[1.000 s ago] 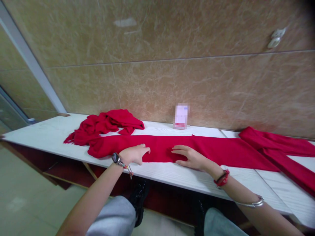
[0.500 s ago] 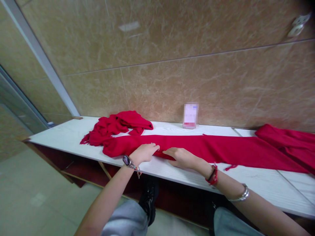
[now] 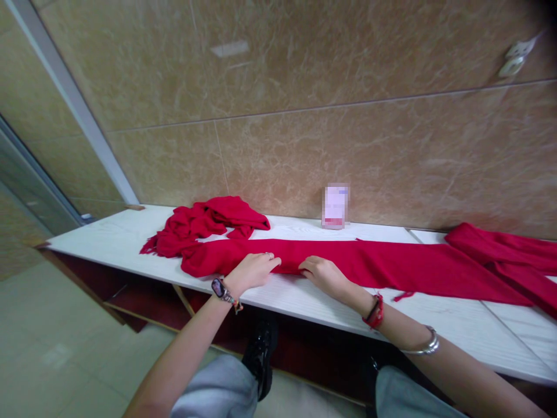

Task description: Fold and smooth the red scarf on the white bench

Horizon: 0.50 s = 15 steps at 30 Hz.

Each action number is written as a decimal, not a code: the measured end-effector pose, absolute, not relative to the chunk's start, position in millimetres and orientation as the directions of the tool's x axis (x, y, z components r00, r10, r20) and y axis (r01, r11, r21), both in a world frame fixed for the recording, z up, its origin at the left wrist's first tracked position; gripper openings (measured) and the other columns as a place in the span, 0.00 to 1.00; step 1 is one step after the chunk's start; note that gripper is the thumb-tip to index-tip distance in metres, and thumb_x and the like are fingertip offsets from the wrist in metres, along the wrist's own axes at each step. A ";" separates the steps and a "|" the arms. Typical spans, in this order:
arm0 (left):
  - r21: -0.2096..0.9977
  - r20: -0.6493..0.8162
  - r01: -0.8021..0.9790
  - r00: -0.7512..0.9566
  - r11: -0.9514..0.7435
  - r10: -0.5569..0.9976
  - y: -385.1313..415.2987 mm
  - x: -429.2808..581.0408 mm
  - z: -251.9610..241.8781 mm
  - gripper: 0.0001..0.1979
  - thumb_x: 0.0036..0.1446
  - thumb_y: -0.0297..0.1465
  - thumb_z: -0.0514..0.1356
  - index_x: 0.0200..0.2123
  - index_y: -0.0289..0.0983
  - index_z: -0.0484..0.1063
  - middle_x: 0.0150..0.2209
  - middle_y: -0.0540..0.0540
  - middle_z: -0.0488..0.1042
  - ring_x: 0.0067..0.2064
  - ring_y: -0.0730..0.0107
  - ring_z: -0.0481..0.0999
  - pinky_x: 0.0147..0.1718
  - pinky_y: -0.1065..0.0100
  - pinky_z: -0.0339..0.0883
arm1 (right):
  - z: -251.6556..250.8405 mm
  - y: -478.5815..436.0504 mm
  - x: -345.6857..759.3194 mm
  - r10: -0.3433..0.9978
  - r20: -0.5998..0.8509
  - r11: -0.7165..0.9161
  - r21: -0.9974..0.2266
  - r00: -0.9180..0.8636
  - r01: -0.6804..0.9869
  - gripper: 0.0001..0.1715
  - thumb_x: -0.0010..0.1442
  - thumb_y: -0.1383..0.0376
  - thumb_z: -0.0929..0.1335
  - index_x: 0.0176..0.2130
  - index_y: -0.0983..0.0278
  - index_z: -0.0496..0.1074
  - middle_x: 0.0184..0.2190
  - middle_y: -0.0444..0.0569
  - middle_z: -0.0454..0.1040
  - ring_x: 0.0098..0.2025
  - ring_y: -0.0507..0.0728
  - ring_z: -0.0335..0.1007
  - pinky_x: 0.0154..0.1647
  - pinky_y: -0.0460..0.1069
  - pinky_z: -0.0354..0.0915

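Observation:
A long red scarf (image 3: 383,261) lies stretched in a folded strip along a white countertop. My left hand (image 3: 255,270) rests at the strip's near edge, its fingers curled closed on the cloth; a ring and a watch show on this arm. A short way to the right, my right hand (image 3: 325,275) has its fingers bent and closed on the same near edge. Both thumbs are mostly hidden. To the left and behind, a crumpled red fringed cloth (image 3: 213,219) touches or joins the strip; I cannot tell which.
The white countertop (image 3: 108,232) runs along a marbled tile wall (image 3: 278,157). A blurred, phone-like upright object (image 3: 335,206) leans there. More bunched red fabric (image 3: 491,247) lies at the right. Open dark-red shelves (image 3: 143,313) are below, and a socket (image 3: 513,61) hangs upper right.
My right hand has shifted slightly right along the near edge, widening the gap between the hands. The left hand stays nearly in place, and the cloth between them looks flatter.

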<state>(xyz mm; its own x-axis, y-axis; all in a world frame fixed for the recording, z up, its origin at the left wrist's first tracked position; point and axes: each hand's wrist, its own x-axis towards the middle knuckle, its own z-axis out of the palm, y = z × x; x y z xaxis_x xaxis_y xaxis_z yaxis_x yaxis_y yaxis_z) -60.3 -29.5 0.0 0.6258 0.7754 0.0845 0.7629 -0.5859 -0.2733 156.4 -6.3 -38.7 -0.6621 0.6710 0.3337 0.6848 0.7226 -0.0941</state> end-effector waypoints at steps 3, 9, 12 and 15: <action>-0.279 0.080 0.762 0.625 -0.585 0.776 -32.3 -58.1 1.1 0.11 0.57 0.22 0.49 0.41 0.38 0.66 0.38 0.44 0.70 0.40 0.65 0.71 0.36 0.68 0.64 | -37.9 -7.3 155.9 0.674 0.328 0.724 -0.114 -0.662 0.680 0.11 0.58 0.73 0.61 0.36 0.66 0.71 0.33 0.50 0.72 0.37 0.54 0.67 0.38 0.46 0.62; -0.286 0.075 0.743 0.647 -0.605 0.759 -31.5 -56.7 -1.6 0.10 0.56 0.20 0.49 0.37 0.37 0.66 0.37 0.45 0.69 0.39 0.66 0.70 0.37 0.68 0.64 | -32.2 -12.3 153.9 0.620 0.330 0.744 0.040 -0.712 0.667 0.08 0.58 0.73 0.61 0.32 0.67 0.69 0.31 0.51 0.71 0.34 0.54 0.65 0.35 0.47 0.60; -0.278 0.077 0.745 0.646 -0.606 0.759 -31.3 -55.5 -3.0 0.10 0.56 0.20 0.49 0.37 0.36 0.66 0.38 0.44 0.69 0.41 0.66 0.69 0.39 0.68 0.63 | -31.1 -13.9 155.5 0.568 0.323 0.772 0.111 -0.757 0.626 0.08 0.59 0.72 0.61 0.33 0.67 0.68 0.31 0.51 0.71 0.34 0.56 0.65 0.37 0.49 0.60; -0.256 0.055 0.743 0.650 -0.618 0.758 -32.8 -55.6 -4.6 0.11 0.56 0.19 0.48 0.37 0.36 0.66 0.38 0.44 0.68 0.40 0.66 0.70 0.39 0.68 0.64 | -33.3 -13.8 159.9 0.522 0.327 0.813 0.088 -0.788 0.575 0.09 0.59 0.72 0.60 0.35 0.67 0.68 0.34 0.52 0.71 0.37 0.56 0.66 0.40 0.51 0.61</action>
